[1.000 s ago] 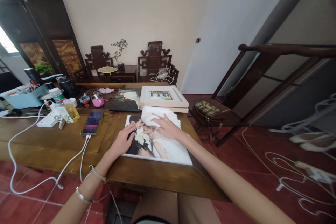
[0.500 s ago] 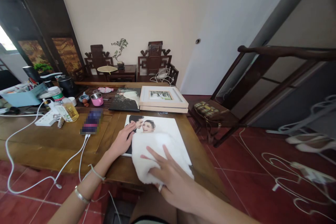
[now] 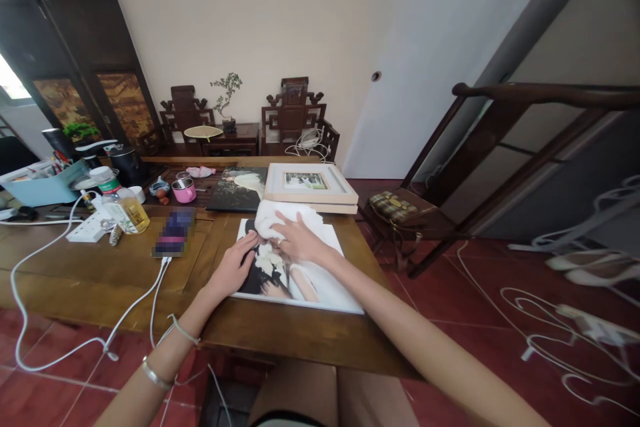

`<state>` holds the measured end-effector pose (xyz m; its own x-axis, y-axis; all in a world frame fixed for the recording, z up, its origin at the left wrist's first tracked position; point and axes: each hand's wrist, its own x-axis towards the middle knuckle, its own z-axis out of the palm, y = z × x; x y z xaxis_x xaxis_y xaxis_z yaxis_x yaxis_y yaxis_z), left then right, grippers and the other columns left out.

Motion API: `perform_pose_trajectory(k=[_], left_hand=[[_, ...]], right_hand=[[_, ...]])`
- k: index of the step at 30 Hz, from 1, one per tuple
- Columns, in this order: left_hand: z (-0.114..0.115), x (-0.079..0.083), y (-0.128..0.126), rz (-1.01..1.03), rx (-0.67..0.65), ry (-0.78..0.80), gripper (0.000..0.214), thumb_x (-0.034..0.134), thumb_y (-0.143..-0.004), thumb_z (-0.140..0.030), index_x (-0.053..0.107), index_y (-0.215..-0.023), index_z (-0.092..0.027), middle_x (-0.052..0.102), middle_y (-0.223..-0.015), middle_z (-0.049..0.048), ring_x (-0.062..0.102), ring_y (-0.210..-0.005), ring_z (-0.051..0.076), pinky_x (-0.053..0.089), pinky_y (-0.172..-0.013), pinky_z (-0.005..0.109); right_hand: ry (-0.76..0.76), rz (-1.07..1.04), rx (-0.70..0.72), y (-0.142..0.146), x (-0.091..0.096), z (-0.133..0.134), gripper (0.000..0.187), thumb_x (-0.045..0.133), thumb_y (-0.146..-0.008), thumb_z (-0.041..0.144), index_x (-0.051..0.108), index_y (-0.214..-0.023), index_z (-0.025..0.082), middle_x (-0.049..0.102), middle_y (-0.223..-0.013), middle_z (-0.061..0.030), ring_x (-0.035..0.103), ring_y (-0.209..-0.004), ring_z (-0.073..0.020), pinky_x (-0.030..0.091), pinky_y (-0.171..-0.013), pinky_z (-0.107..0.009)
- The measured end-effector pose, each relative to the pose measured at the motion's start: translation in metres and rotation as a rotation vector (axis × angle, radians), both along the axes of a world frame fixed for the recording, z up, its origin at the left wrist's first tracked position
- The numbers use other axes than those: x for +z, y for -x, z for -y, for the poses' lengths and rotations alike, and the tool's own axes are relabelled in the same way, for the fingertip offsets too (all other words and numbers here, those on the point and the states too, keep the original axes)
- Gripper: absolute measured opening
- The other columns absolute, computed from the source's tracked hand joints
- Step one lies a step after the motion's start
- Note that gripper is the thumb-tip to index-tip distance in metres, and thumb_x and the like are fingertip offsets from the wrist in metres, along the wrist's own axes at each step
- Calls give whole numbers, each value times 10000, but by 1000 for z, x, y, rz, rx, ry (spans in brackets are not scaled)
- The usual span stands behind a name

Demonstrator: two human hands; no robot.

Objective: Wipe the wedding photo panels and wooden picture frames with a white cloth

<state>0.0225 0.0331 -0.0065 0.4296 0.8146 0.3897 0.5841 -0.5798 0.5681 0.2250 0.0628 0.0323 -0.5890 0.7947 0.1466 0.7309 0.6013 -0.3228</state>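
Note:
A large photo print [image 3: 310, 290] of a couple lies flat on the wooden table [image 3: 225, 327] before me. My left hand [image 3: 235, 265] rests on its left edge, fingers stretched out and holding nothing. A fluffy white cloth [image 3: 270, 213] covers the upper part of the print, hiding the faces. On top of the cloth lies my right hand [image 3: 299, 238], its fingers partly bent over the cloth and pressing it down. The cloth's far edge reaches the light wooden picture frame [image 3: 313, 197] behind the print.
Left of the frame lies a dark photo panel [image 3: 233, 197]. A pink cup [image 3: 185, 191], a phone [image 3: 173, 233] on a charging cable, a bottle [image 3: 127, 210] and a white power strip [image 3: 90, 227] stand further left. A wooden chair [image 3: 430, 213] holds a checked bag [image 3: 395, 208] at the right.
My right hand has pushed the white cloth away from me, from the print's near edge up to its top. The lower part of the picture now shows. My left hand has stayed in place.

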Motion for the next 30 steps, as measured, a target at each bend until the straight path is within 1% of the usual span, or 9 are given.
perform_pose_trajectory(k=[2,5,9,14,17,19,21,27,30], left_hand=[[0,0,0,5,3,-4,384,376,-893,-227,528,-1239,-159,487,-1337,89,398,-1283,191,291,-1097,409],[0,-1,0,21,15,-5,379,382,-890,-228,535,-1230,-159,487,-1337,90,405,-1277,194,301,-1092,409],[1,0,0,26,22,-2,381,383,-887,-218,534,-1230,-148,490,-1333,96,410,-1274,192,303,-1093,406],[3,2,-1,15,33,8,386,376,-887,-214,529,-1235,-141,480,-1341,100,409,-1275,193,306,-1092,408],[3,2,-1,16,32,14,386,375,-888,-215,529,-1235,-150,478,-1345,91,406,-1277,194,308,-1091,412],[2,2,-1,19,26,12,384,376,-888,-222,531,-1234,-160,482,-1342,85,412,-1273,197,306,-1092,417],[2,1,-1,20,22,10,383,376,-890,-231,533,-1233,-170,485,-1341,79,414,-1271,198,300,-1095,418],[4,6,-2,55,48,53,400,352,-912,-295,505,-1258,-168,461,-1363,81,395,-1284,185,281,-1104,390],[7,11,-2,176,95,39,442,329,-925,-343,432,-1317,-167,380,-1421,69,335,-1320,173,243,-1120,369]], right_hand=[[-9,1,0,1,-1,-1,314,401,-779,135,592,-1017,206,575,-1206,-88,180,-1347,-301,89,-993,-654],[-19,8,11,-1,1,15,345,376,-778,127,575,-1053,188,570,-1206,-115,191,-1343,-297,115,-996,-644],[27,37,56,-9,9,62,368,374,-745,101,568,-1048,172,566,-1196,-147,161,-1355,-289,138,-1007,-635],[148,32,113,-13,21,127,408,415,-626,37,587,-961,193,501,-1293,-119,80,-1374,-260,57,-1058,-596],[168,8,140,-16,21,143,443,408,-621,23,585,-983,206,471,-1335,-84,73,-1376,-233,27,-1079,-561],[154,0,121,-21,17,134,428,398,-661,31,582,-1007,203,509,-1296,-90,108,-1372,-214,42,-1088,-538],[127,7,71,-26,11,113,403,382,-707,52,574,-1032,191,551,-1242,-102,153,-1364,-210,61,-1082,-542],[43,61,-176,-10,3,39,430,357,-730,95,540,-1112,170,510,-1281,-138,169,-1349,-305,148,-969,-676],[41,85,-93,9,8,37,433,379,-731,118,554,-1122,183,482,-1317,-140,135,-1352,-330,127,-954,-705]])
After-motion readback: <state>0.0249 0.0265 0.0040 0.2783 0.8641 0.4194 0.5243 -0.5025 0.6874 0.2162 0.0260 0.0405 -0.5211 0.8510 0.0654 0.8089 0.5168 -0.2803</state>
